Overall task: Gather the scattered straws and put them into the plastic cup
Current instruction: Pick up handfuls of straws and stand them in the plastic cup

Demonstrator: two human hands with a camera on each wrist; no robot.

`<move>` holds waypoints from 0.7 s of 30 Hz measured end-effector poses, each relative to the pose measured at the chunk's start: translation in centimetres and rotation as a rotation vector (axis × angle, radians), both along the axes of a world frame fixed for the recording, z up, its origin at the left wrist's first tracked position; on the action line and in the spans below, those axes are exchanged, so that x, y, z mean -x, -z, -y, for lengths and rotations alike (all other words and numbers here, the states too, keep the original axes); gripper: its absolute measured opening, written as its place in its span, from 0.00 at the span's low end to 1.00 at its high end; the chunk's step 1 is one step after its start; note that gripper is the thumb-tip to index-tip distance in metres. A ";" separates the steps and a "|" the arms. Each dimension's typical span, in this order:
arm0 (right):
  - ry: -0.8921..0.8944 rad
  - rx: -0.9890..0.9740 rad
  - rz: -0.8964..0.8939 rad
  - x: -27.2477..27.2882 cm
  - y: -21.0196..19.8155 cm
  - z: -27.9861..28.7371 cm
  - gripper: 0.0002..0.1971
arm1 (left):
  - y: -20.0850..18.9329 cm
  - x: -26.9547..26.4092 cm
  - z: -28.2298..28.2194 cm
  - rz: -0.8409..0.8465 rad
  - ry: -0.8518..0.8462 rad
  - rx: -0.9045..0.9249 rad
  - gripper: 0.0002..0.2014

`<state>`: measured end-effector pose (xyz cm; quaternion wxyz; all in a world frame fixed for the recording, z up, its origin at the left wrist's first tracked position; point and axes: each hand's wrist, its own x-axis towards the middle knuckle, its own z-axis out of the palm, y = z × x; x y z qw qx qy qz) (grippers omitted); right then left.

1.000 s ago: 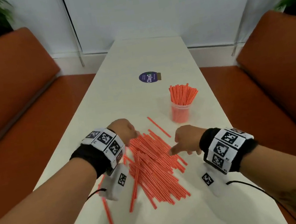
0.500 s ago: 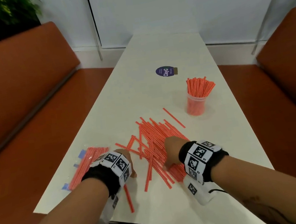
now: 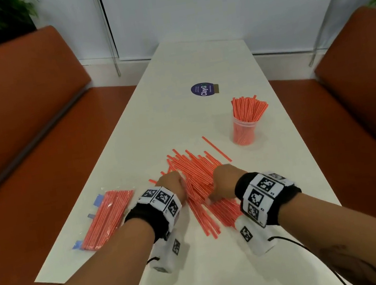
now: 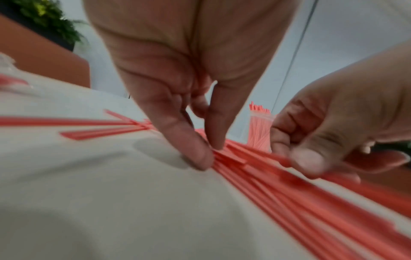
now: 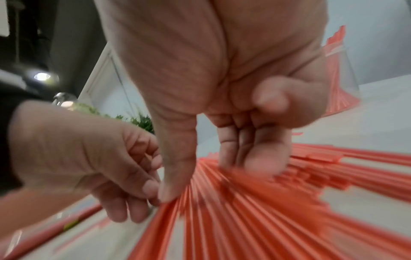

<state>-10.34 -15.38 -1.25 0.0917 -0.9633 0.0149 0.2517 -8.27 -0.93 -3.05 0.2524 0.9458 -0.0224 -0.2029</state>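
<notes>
A pile of loose red straws (image 3: 199,184) lies on the white table (image 3: 177,109), fanned out toward me. My left hand (image 3: 172,186) sits at the pile's left edge, thumb and forefinger (image 4: 217,133) pinching straw ends (image 4: 231,158). My right hand (image 3: 224,182) is at the right edge, its thumb (image 5: 173,176) and curled fingers (image 5: 255,156) closing over the straws (image 5: 244,202). The two thumbs nearly touch. The clear plastic cup (image 3: 245,131), packed with upright straws, stands far right. One single straw (image 3: 216,149) lies apart toward the cup.
A sealed clear packet of red straws (image 3: 105,218) lies near the table's left edge. A round blue sticker (image 3: 203,89) is further up the table. Orange benches (image 3: 20,123) run along both sides. The near table edge is just below my wrists.
Both hands came back toward me along the pile and then closed in toward each other, squeezing the straws into a tighter bunch. The cup has not moved.
</notes>
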 end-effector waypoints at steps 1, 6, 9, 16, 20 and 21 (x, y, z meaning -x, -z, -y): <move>0.050 -0.027 0.038 -0.4 -0.4 0.5 0.22 | 0.0 -0.2 -0.1 0.031 -0.038 0.029 0.10; 0.187 0.004 0.130 -2.3 -2.5 1.8 0.26 | -0.1 -1.2 -0.9 0.072 -0.120 0.051 0.07; 0.147 0.100 0.023 -2.9 -1.9 0.8 0.29 | 0.5 -1.4 -0.9 0.040 -0.196 -0.016 0.23; 0.101 0.081 -0.068 -3.6 -0.5 -0.4 0.25 | 1.3 -1.5 -0.4 0.015 -0.113 -0.032 0.29; 0.155 0.061 -0.077 -3.5 -0.2 -0.1 0.24 | 1.5 -1.4 -0.1 0.042 -0.088 -0.024 0.27; 0.163 0.055 -0.075 -3.4 -0.1 0.1 0.22 | 1.5 -1.4 0.0 0.046 -0.080 -0.023 0.26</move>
